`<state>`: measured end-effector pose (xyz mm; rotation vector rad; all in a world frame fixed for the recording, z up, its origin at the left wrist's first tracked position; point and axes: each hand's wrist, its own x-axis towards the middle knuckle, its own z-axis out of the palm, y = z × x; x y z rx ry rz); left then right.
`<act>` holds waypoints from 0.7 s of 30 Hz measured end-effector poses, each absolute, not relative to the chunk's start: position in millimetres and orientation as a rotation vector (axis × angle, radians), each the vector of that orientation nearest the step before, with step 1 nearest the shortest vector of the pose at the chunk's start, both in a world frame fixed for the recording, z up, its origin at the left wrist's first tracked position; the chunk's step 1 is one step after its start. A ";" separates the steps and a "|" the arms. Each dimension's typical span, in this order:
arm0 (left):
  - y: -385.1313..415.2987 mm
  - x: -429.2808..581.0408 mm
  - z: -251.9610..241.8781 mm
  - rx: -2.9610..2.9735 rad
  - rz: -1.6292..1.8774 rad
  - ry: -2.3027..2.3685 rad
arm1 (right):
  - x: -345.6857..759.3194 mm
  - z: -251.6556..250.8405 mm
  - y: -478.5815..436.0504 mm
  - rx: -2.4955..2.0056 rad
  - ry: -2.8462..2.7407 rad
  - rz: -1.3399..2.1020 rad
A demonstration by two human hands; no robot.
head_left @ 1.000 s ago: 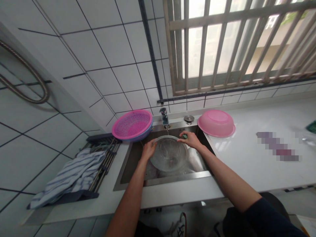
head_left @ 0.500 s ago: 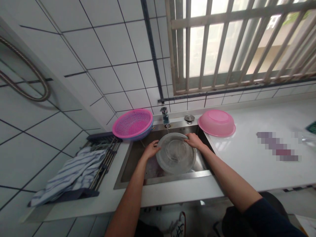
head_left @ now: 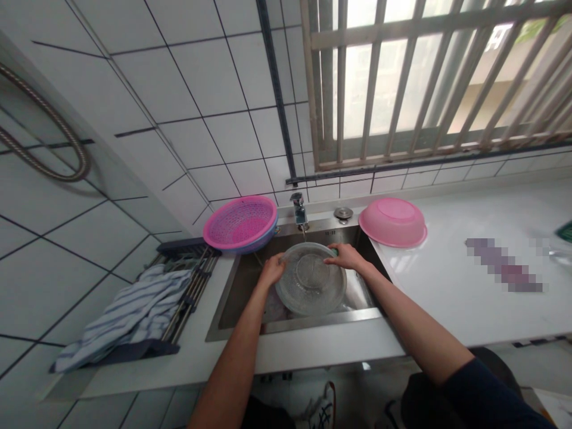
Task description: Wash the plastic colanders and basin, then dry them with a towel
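A round, see-through plastic basin [head_left: 308, 289] is tilted over the steel sink [head_left: 236, 286], under the faucet [head_left: 298, 208], where a thin stream of water comes down. My left hand [head_left: 271, 271] grips the basin's left edge. On the upper right edge, my right hand [head_left: 348, 257] is closed on the rim, its thumb lying over the face. A small green patch shows by the right fingers; what it is I cannot make out. Whether the basin's inside or underside faces me is unclear.
A pink colander [head_left: 241, 223] nested with a bluish basin sits at the sink's back left corner. An upturned pink basin [head_left: 393, 223] rests on the white counter [head_left: 447, 304] at right. Left are a folding rack and a striped cloth [head_left: 134, 310]. A drain strainer [head_left: 343, 214] lies behind the sink.
The see-through basin has shifted slightly left and turned in my hands. My right hand has moved a little left with it, and a green patch now shows by its fingers.
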<state>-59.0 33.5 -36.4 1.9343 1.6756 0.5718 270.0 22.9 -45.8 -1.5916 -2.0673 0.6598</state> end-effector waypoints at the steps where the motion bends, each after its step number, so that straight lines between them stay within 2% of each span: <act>1: 34.6 -60.7 -38.3 1.901 0.570 1.689 | 271.0 -45.6 22.9 -1.612 -2.094 0.672; 8: 40.5 -62.5 -54.3 1.709 0.732 1.535 | 274.9 -34.7 23.2 -1.744 -2.069 0.542; 14: 36.7 -54.7 -53.8 1.710 0.774 1.432 | 270.3 -35.9 21.0 -1.522 -2.045 0.482; 21: 35.7 -57.1 -43.8 1.915 0.647 1.492 | 262.9 -41.3 24.6 -1.318 -2.004 0.522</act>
